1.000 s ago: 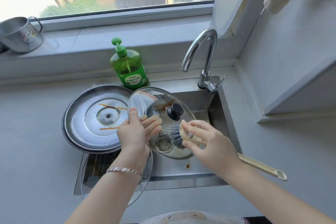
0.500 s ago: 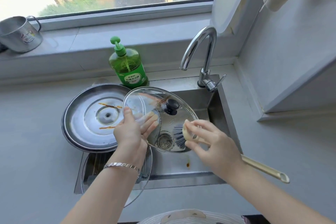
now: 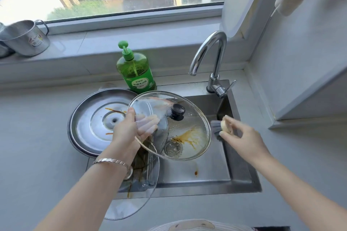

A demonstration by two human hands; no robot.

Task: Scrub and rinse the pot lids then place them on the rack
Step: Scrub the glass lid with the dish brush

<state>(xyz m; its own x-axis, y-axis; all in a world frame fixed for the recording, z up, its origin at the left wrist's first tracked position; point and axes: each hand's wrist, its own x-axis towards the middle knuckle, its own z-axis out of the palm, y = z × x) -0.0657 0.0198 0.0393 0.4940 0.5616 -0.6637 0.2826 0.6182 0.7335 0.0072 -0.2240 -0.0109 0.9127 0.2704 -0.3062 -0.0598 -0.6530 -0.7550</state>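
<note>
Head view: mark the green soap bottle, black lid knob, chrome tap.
Green plastic soap bottle (image 3: 135, 70), head view, body.
Black round lid knob (image 3: 176, 111), head view, top.
Curved chrome tap (image 3: 219, 58), head view, neck.

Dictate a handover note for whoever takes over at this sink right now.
Left hand grips the glass lid by its left rim, tilted over the sink.
Right hand holds the brush by its head, just off the lid's right edge.
Steel lid lies left of the sink, streaked brown; a second glass lid lies across the sink's near left corner.
Done: nothing racked; tap runs no water, no rack in view.
Left: scrub off the brown smears, rinse, rack all three.
</note>
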